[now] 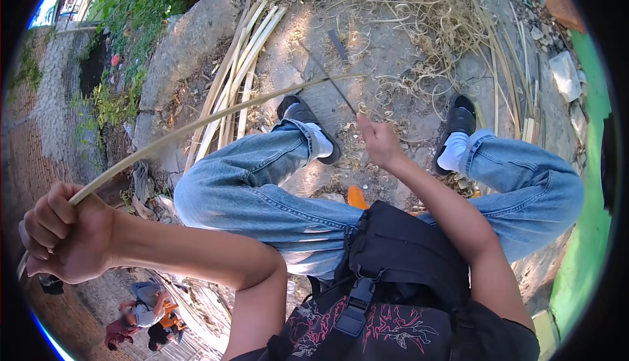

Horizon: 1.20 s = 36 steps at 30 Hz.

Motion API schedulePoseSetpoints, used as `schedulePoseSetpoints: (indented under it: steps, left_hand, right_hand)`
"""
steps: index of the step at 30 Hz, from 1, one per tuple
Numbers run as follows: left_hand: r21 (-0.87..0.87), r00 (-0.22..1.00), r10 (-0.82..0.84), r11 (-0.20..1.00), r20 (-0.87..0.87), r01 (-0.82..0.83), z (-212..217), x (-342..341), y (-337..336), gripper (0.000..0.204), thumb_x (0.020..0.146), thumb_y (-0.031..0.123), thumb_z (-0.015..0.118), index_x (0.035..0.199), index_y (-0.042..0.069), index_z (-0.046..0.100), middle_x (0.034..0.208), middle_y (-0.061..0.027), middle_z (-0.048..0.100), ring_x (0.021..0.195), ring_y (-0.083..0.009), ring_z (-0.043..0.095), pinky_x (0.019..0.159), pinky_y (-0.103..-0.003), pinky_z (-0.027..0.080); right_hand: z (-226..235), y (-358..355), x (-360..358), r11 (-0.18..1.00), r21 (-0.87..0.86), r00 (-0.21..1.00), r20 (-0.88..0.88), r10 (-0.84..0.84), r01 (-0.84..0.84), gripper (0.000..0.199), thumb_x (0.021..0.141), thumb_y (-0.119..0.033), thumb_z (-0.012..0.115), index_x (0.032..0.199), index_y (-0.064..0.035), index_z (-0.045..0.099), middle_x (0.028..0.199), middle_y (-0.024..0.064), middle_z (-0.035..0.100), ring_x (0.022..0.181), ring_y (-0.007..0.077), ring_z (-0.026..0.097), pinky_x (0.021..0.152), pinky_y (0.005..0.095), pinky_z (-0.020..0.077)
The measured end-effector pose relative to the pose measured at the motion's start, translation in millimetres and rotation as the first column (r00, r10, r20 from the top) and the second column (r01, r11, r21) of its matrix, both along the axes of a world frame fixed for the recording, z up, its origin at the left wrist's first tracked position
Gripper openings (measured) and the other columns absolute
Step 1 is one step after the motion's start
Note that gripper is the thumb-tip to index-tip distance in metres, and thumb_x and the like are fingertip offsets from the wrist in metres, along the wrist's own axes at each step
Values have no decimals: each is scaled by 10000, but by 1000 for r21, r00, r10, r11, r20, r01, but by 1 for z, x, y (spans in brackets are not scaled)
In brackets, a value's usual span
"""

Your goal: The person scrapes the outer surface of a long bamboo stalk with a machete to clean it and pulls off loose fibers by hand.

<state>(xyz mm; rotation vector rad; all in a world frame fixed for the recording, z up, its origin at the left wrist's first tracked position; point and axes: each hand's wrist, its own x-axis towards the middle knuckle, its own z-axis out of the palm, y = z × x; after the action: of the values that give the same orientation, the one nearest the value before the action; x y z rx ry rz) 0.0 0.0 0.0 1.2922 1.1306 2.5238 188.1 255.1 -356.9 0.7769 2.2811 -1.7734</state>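
My left hand (69, 233), out at the far left, is closed round a long, pale bamboo strip (196, 124). The strip bends in an arc up to the middle of the view, and a short end of it sticks out below my fist. In front of my lap my right hand (381, 142) grips a knife (342, 93) with a narrow dark blade. The blade slants up and left and crosses the strip near its far end; whether it touches the strip I cannot tell. My fingers hide the knife's handle.
Split bamboo strips (230, 89) lean by a large rock (191, 46) beyond my left knee. A tangle of curly shavings (436, 17) covers the ground ahead, near a flat dark piece (337, 44). More strips (528, 99) lie at right, beside a green wall (593, 164). Several people (147, 315) sit lower left.
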Motion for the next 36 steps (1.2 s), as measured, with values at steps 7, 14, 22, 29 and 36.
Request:
schedulePoseSetpoints:
  steps: [7,14,22,29,36]
  left_hand:
    - [12,989,149,989,-5,-149,2,-1,-3,519,915,520,403,555,151,347,501,69,249,423,-72,164,408,-245,140]
    - [33,987,161,987,-14,-160,-4,-9,-16,515,914,512,412,555,151,337,504,70,246,427,-72,168,416,-244,147]
    - [55,994,112,992,7,-112,-6,-7,-19,498,912,481,429,564,143,320,516,61,232,448,-78,158,432,-254,147]
    - [-43,899,431,899,-79,-435,-9,-2,-8,391,947,376,384,675,96,396,628,0,257,590,-142,262,534,-290,227]
    - [-26,909,411,910,-67,-413,-16,-11,2,402,920,424,413,692,94,381,685,-22,309,648,-147,293,554,-282,238]
  right_hand:
    - [22,-19,-16,1000,-20,988,-156,-20,17,677,954,-499,338,569,39,481,472,128,422,488,212,418,539,405,365]
    - [-65,23,4,998,58,937,346,-49,31,663,950,-507,344,592,37,472,491,150,432,488,234,396,521,404,345]
    - [-84,23,10,982,186,954,288,-81,27,689,929,-539,353,609,45,529,525,170,504,490,255,534,539,418,412]
    - [-69,22,-1,954,-70,796,571,-201,291,802,887,-633,314,683,81,618,759,285,627,812,427,612,782,458,443]
    - [-49,16,-11,989,38,965,215,-148,143,680,909,-601,361,584,-16,482,481,63,462,436,185,517,457,342,397]
